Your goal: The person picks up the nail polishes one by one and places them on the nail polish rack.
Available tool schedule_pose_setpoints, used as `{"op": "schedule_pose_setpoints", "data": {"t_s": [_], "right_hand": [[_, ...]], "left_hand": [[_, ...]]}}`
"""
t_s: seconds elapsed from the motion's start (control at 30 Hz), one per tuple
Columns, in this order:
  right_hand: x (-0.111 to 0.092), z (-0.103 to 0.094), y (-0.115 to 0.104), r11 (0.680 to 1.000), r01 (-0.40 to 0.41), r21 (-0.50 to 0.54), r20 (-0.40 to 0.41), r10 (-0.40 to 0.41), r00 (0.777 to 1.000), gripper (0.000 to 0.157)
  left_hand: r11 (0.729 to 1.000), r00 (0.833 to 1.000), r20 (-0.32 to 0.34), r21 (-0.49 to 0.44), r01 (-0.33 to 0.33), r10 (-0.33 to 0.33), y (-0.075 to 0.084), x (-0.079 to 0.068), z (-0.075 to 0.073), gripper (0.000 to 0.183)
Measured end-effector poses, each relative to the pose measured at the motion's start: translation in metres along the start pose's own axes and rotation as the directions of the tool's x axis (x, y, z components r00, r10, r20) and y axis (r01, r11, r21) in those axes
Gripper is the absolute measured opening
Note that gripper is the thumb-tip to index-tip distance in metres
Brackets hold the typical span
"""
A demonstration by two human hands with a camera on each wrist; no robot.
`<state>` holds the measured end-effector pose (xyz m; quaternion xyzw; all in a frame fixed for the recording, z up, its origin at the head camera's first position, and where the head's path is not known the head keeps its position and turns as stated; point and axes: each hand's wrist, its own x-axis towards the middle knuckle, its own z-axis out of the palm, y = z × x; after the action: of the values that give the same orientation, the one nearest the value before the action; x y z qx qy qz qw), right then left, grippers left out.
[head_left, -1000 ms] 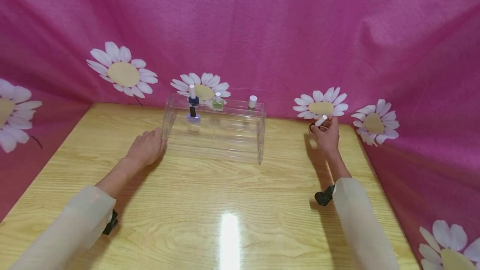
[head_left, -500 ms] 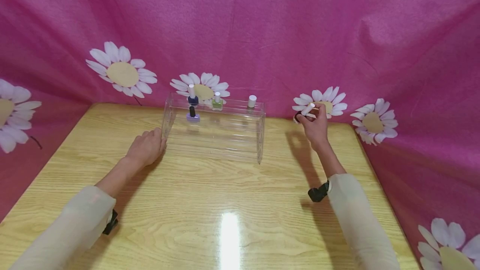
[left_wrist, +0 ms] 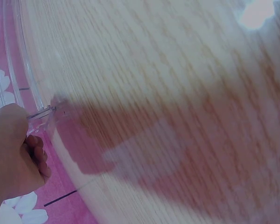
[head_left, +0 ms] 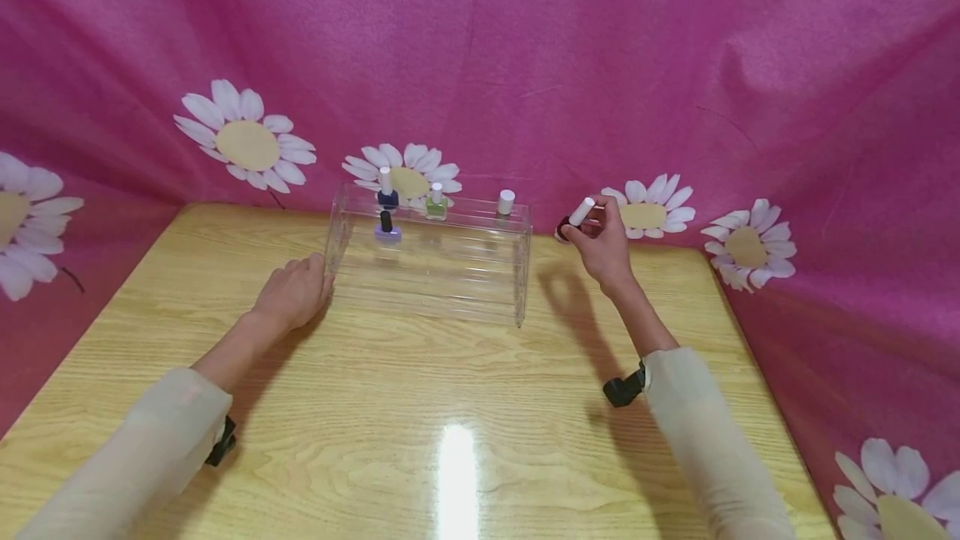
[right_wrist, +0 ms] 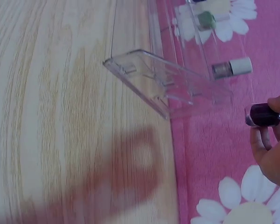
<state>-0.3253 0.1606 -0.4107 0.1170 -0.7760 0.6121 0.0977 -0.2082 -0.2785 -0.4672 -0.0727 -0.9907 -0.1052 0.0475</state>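
A clear tiered acrylic rack (head_left: 427, 307) stands at the back of the wooden table. My left hand (head_left: 291, 294) grips its left end, the edge pinched by curled fingers (left_wrist: 39, 156). Between the thumb and fingers of my right hand (head_left: 606, 250) is a dark purple nail polish bottle (right_wrist: 264, 115) with a white cap, tilted, in the air just right of the rack. On the top tier are a navy nail polish (head_left: 387, 200), a green one (head_left: 437, 207) and a white-capped greyish one (right_wrist: 221, 70). A lilac polish (head_left: 388, 233) with a black cap sits one tier lower at the left.
Pink cloth (head_left: 525, 65) with daisy prints hangs right behind the table and along both sides. The wooden table (head_left: 360, 423) spreads out in front of the rack, with a bright light reflection near its front. Black wrist cameras (head_left: 624, 390) sit at both sleeves.
My right hand has carried the dark nail polish bottle leftward and up, from near the table's right side to close beside the rack. The left hand and the rack have stayed put.
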Motion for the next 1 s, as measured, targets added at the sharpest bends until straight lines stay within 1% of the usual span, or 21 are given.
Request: {"op": "schedule_pose_setpoints", "data": {"t_s": [0.07,0.2,0.37,0.57,0.9,1.0], "right_hand": [[-0.001,0.004,-0.002,1.000,-0.002,-0.017,0.038,0.002,0.999,0.046],[-0.001,0.013,-0.006,1.000,-0.016,-0.015,0.111,0.018,0.994,0.045],[0.000,0.025,-0.014,1.000,-0.021,-0.017,0.168,0.023,0.986,0.044],[0.000,0.040,-0.020,1.000,0.009,-0.005,0.200,-0.007,0.980,0.042],[0.002,0.066,-0.029,0.999,0.026,0.026,0.264,-0.032,0.964,0.042],[0.002,0.073,-0.031,0.999,0.020,0.038,0.278,-0.030,0.960,0.041]], "left_hand": [[1.000,1.000,0.001,-0.004,0.002,-0.002,0.000,0.000,0.000,0.021],[1.000,1.000,0.004,-0.010,0.006,-0.006,-0.001,0.001,0.001,0.021],[1.000,1.000,0.003,-0.011,0.005,-0.005,-0.001,0.001,0.002,0.021],[1.000,1.000,0.000,-0.021,0.009,-0.009,-0.001,0.000,0.001,0.020],[1.000,1.000,-0.005,-0.015,0.012,-0.012,-0.002,0.001,0.002,0.021],[1.000,1.000,-0.004,-0.015,0.011,-0.011,-0.003,0.002,0.003,0.021]]}}
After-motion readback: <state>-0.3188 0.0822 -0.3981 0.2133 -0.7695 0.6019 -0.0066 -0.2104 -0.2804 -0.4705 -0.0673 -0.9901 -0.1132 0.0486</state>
